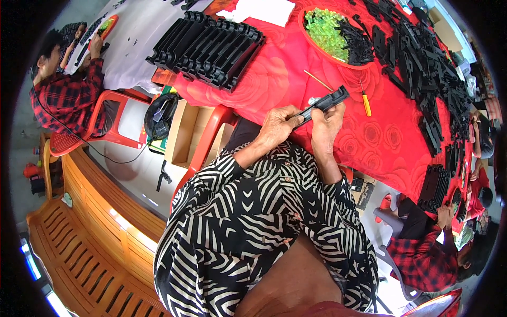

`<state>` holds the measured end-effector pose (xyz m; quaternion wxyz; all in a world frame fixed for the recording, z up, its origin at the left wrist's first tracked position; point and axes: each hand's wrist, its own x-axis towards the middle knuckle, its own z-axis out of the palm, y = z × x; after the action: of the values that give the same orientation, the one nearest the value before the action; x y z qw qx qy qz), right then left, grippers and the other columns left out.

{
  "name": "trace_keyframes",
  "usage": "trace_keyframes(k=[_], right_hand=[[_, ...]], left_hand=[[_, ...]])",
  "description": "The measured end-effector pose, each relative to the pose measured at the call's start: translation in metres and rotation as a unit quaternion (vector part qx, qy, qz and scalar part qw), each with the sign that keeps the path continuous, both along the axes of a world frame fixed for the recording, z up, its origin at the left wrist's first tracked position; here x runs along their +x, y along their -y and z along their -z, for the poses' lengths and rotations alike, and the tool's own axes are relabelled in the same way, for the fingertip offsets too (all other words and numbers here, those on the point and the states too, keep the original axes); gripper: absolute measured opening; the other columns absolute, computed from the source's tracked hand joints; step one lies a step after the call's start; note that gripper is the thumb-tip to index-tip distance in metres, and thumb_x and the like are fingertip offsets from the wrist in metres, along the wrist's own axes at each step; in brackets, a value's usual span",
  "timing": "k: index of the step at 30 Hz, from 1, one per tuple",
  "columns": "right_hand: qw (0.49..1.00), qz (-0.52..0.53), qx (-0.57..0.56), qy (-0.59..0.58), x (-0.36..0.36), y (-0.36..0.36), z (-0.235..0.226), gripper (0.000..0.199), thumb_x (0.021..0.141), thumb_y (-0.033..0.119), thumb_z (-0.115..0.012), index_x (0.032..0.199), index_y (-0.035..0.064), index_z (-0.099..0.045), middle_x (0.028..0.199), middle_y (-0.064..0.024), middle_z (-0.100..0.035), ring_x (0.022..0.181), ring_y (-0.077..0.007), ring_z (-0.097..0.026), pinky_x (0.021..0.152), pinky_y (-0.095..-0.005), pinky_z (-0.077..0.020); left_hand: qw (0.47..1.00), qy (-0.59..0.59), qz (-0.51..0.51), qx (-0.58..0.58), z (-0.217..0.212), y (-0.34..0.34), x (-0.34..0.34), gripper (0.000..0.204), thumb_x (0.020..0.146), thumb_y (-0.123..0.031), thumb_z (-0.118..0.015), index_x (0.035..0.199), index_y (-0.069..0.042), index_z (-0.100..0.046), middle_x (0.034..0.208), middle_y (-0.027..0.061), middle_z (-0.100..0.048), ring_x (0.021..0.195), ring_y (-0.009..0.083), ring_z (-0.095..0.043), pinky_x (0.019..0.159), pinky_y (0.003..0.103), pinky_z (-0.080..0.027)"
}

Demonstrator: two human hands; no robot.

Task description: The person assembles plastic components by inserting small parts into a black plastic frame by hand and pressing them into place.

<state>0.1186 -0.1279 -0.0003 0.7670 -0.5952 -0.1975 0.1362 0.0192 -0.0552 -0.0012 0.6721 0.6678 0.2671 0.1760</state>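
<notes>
Both my hands hold one long black plastic part (331,99) over the table's near edge. My left hand (281,122) grips its lower left end, thumb laid along it. My right hand (326,124) is closed round its middle, and the part's upper right end sticks out past the fingers. Just beyond lies a thin wooden stick (318,80) on the red cloth. A screwdriver (366,100) with a yellow handle rests to the right of my hands. Farther left, several similar black parts (208,50) are lined up in a row.
A round orange tray (303,26) holds green translucent pieces and small black pieces. Loose black parts (422,68) heap up on the right of the red tablecloth (280,68). Co-workers in checked shirts sit left (66,100) and lower right (422,259). A wooden bench (113,222) stands behind left.
</notes>
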Motion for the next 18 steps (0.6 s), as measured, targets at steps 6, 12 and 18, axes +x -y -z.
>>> trace_keyframes(k=[6, 12, 18], right_hand=[[0.999, -0.031, 0.025, 0.008, -0.003, 0.002, -0.002, 0.044, 0.069, -0.014, -0.051, 0.108, 0.0008, -0.036, 0.091, -0.0066, -0.053, 0.082, -0.0112, -0.051, 0.07, -0.0233, -0.0446], [0.998, -0.052, 0.027, -0.002, -0.006, 0.005, -0.012, 0.049, 0.071, -0.015, -0.051, 0.113, 0.001, -0.032, 0.097, -0.0103, -0.054, 0.087, -0.0139, -0.054, 0.077, -0.0266, -0.0467], [0.997, -0.067, 0.031, 0.015, -0.002, 0.007, -0.008, 0.05, 0.071, -0.015, -0.052, 0.114, 0.001, -0.032, 0.1, -0.0123, -0.054, 0.088, -0.0162, -0.056, 0.077, -0.0282, -0.0483]], left_hand=[[1.0, 0.006, -0.003, 0.02, -0.001, -0.001, 0.001, 0.009, 0.083, -0.005, -0.058, 0.09, -0.001, -0.062, 0.072, -0.0026, -0.057, 0.067, 0.0056, -0.047, 0.062, 0.021, -0.039], [0.999, 0.01, -0.012, 0.044, -0.001, 0.0, 0.002, 0.012, 0.083, 0.0, -0.058, 0.094, -0.001, -0.062, 0.078, -0.0009, -0.06, 0.072, 0.0048, -0.049, 0.065, 0.02, -0.04], [1.0, 0.027, -0.006, -0.007, 0.006, -0.002, 0.005, 0.011, 0.083, 0.001, -0.058, 0.093, 0.0, -0.062, 0.079, 0.0003, -0.061, 0.073, 0.006, -0.051, 0.065, 0.02, -0.041]])
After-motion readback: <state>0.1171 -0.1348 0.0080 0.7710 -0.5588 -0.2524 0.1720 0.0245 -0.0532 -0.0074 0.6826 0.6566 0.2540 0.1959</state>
